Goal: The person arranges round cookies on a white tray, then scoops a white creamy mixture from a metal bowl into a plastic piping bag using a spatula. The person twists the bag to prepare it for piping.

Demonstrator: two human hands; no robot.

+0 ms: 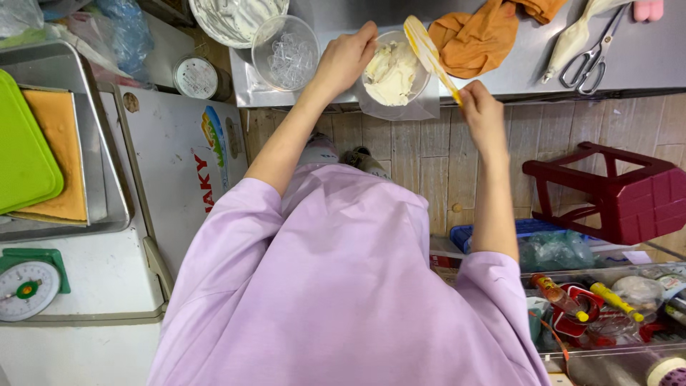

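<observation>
Head view looks straight down over a lilac top to both arms stretched out to a steel counter [643, 57]. The left hand [346, 61] is closed on the rim of a clear bowl [394, 71] holding pale cream, which stands at the counter's near edge. The right hand [480, 107] is clamped round the handle of a yellow spatula [427, 50], whose cream-smeared blade leans over the bowl's right rim. The two hands are apart, one on each side of the bowl.

Just left of the bowl stands an empty clear cup [287, 51], and behind that a big metal mixing bowl [236, 18] coated with white cream. An orange cloth [482, 36] lies crumpled to the right of the bowl, with a piping bag [572, 39] and scissors [589, 64] further along. On the floor at right a dark red stool [614, 189] lies tipped over. At far left a metal tray [107, 179] carries a sheet of sponge cake [61, 154] with a green board [21, 150] on top, and a kitchen scale [28, 286] sits below it.
</observation>
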